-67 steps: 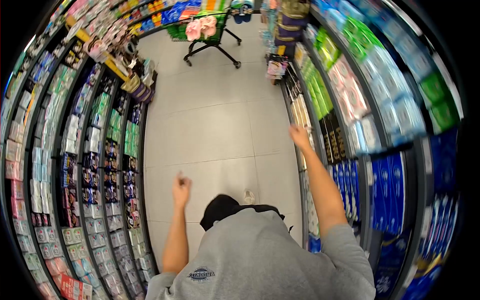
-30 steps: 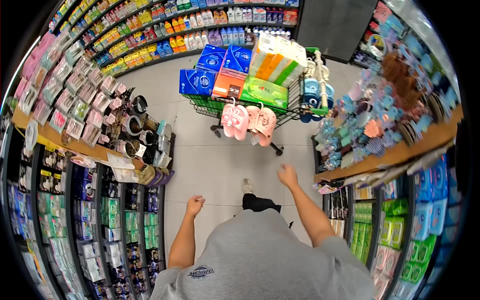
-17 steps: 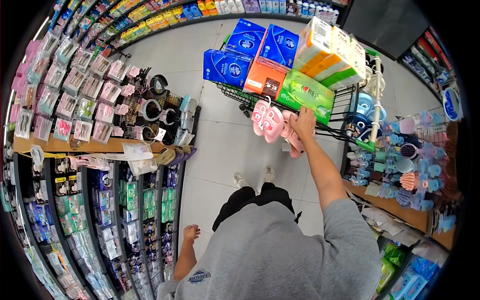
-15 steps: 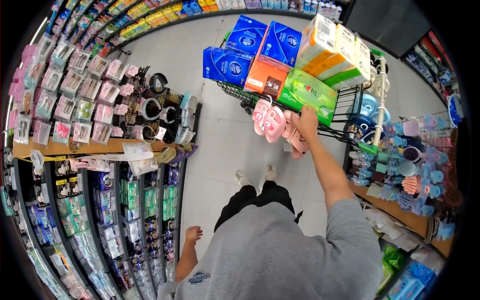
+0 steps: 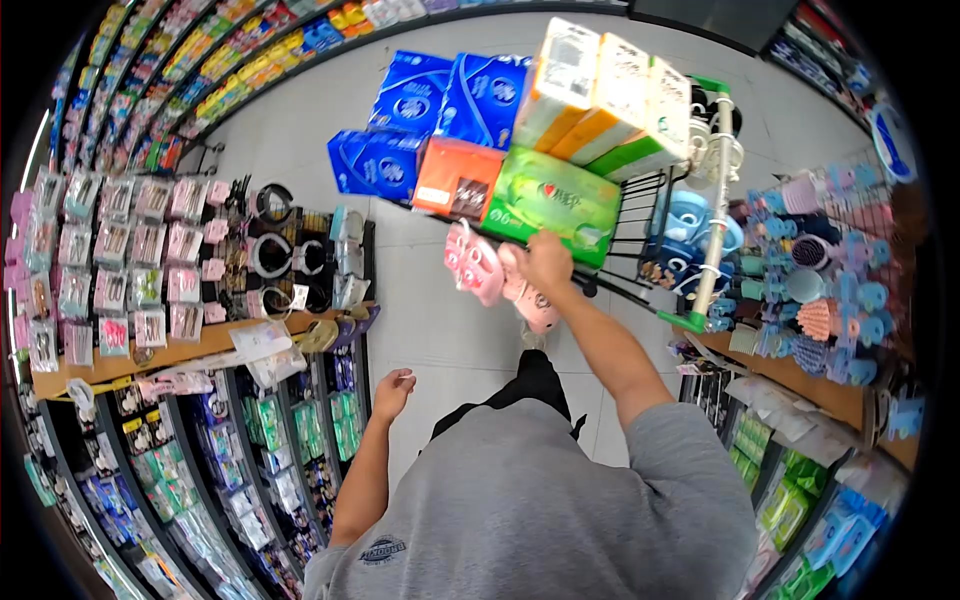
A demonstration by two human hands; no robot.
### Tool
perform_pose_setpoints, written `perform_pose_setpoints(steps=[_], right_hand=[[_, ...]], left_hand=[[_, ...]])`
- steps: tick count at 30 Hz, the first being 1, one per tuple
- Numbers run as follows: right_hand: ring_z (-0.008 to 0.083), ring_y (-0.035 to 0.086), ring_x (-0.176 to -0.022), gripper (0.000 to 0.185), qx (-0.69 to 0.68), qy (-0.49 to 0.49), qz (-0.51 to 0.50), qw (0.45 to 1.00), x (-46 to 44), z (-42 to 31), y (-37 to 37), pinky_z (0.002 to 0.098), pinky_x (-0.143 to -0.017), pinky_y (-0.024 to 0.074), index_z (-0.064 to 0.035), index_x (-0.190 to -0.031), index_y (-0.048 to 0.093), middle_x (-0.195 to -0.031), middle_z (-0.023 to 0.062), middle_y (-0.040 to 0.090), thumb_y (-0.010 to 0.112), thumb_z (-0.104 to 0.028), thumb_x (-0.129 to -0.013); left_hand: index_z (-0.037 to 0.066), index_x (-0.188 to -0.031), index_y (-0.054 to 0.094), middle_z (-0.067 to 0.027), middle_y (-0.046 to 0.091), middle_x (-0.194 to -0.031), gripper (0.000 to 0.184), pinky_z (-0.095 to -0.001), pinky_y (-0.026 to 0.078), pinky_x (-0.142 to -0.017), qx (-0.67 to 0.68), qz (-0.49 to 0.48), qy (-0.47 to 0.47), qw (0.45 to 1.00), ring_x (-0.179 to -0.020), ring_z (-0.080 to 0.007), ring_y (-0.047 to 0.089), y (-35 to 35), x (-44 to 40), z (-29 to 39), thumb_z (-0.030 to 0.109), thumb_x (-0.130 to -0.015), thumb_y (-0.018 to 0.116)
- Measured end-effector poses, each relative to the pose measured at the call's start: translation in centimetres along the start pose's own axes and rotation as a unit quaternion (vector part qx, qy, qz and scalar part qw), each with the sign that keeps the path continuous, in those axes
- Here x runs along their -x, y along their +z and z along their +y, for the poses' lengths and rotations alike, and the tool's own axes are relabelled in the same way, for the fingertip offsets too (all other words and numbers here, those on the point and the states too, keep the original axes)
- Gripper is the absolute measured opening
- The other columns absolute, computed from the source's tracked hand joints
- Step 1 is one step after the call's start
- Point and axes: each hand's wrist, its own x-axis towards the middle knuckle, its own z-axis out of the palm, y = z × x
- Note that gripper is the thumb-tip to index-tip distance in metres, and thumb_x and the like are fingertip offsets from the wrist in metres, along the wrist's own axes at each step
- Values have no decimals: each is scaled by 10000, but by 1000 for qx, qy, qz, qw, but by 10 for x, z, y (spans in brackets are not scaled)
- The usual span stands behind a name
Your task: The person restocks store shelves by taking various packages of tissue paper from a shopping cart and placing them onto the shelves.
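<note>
My right hand (image 5: 548, 262) is closed on the near side rim of a shopping cart (image 5: 638, 222), beside a green pack of tissues (image 5: 560, 200). Pink clogs (image 5: 475, 265) hang outside the cart just left of and below that hand. Blue tissue packs (image 5: 412, 100), an orange pack (image 5: 455, 180) and tall white-and-orange packs (image 5: 560, 85) are piled in the cart. My left hand (image 5: 393, 393) hangs in the air over the floor with loosely bent fingers and nothing in it.
Left of the aisle stands a shelf with hanging packets (image 5: 150, 245) and headbands (image 5: 270, 255). Hairbrushes (image 5: 805, 285) hang on a rack at the right. The cart's white handle bar (image 5: 715, 210) has green ends. Shelves of bottles (image 5: 280, 50) curve along the back.
The cart, with my right hand on it, has shifted left in the view. My left hand has moved up and forward. One foot now shows beneath the clogs.
</note>
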Motion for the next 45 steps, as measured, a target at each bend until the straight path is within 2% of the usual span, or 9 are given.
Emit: perform_pose_setpoints(steps=[6,14,22,30,34,38,40,42,45], right_hand=[[316,568,-880,388,-19,14,2,1000,60,-22,4,409,-702,508,3,-789,631,-873,153,564,650,-384,-757],[305,575,-828,407,-22,-23,30,999,139,-36,6,403,-660,502,-1,-763,632,-835,140,560,664,-407,-755],[304,586,-857,426,12,7,-7,1000,220,-34,0,415,-698,489,-42,-760,664,-846,137,589,672,-466,-729],[301,526,-1036,446,93,98,-65,989,311,-45,-24,489,-800,421,-96,-868,700,-989,146,617,641,-518,-734],[292,528,-1015,469,133,112,-75,982,354,-51,-33,492,-797,407,-97,-864,703,-976,124,620,638,-541,-726],[275,535,-965,459,147,98,-50,983,404,-44,-35,464,-797,366,-91,-825,702,-888,101,631,647,-534,-719],[272,535,-946,453,137,91,-39,986,430,-45,-36,455,-801,359,-81,-807,697,-871,99,628,659,-522,-710],[258,533,-894,414,121,68,8,990,452,-45,-35,432,-780,344,-63,-752,682,-827,93,622,702,-469,-673],[255,531,-894,415,98,97,-23,990,480,-35,-43,423,-777,340,-67,-738,687,-828,90,618,713,-472,-657]], left_hand=[[-23,-1081,601,-85,648,-786,329,-267,476,-677,-18,-33,48,998,-711,-136,600,0,-4,12,177,-822,636],[-18,-1074,605,-88,653,-784,327,-270,479,-647,-65,-49,40,996,-676,-139,600,-11,5,-89,177,-814,640],[14,-1020,619,-59,652,-814,259,-253,456,-586,72,-56,-22,996,-677,-128,599,13,64,-154,195,-834,631],[57,-1027,630,-52,656,-832,219,-257,461,-629,172,-89,57,979,-715,-123,596,55,103,-222,195,-857,613],[-7,-965,658,-55,639,-734,243,-280,472,-654,30,40,223,974,-691,-114,573,44,146,-167,187,-821,631],[-18,-1059,631,-82,675,-884,293,-270,486,-741,64,73,332,938,-796,-120,611,39,140,-114,172,-837,642],[-31,-1080,617,-109,670,-967,318,-263,486,-777,81,71,302,947,-866,-155,629,28,168,-67,140,-816,660],[-72,-1105,584,-140,660,-974,390,-274,483,-790,68,107,372,920,-881,-166,628,42,116,-74,155,-803,680],[-83,-1185,511,-175,620,-1061,631,-319,471,-841,47,114,307,944,-981,-228,603,59,110,-48,298,-741,750]])
